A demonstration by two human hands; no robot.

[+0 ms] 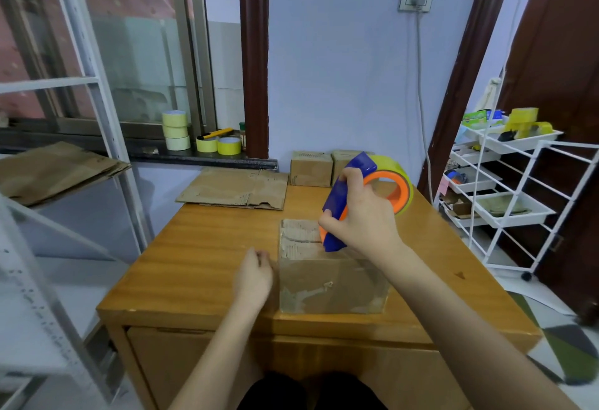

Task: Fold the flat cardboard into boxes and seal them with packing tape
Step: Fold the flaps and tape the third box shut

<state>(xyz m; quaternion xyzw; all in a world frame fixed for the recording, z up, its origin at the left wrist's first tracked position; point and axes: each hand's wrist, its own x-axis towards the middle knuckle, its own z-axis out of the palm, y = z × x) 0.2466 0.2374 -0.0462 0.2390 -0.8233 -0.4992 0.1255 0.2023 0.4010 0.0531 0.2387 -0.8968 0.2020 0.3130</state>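
Two finished small cardboard boxes (311, 169) are already sitting closed at the far edge of the wooden table (201, 267), beyond the box being worked on (330, 280), so part of the job is looking done. That box is standing near the front edge of the table with its top flaps folded shut, and the right hand (363, 221) is wrapping its fingers firmly around the blue and orange tape dispenser (343, 202), pressing its lower end down onto the flap seam on top of the box; the roll of yellow packing tape (402, 183) is riding on the dispenser above the box's far right corner. The left hand (254, 275) is resting just beside the box's left wall with its fingers loosely curled and gripping nothing, seemingly steadying it. Sealing of this box is probably under way, though whether tape is already lying along the seam is too hard to tell. Several flat cardboard sheets (236, 187) are still lying unfolded on the table behind and left of the box, and more flattened cardboard (55, 170) is waiting on a shelf far left of the box, so a good deal of folding and taping is remaining. Spare rolls of tape (176, 129) and a yellow utility knife (217, 133) are sitting on the windowsill well behind the box, and a white wire rack (505, 202) is standing to the right. Nothing is crowding the box.
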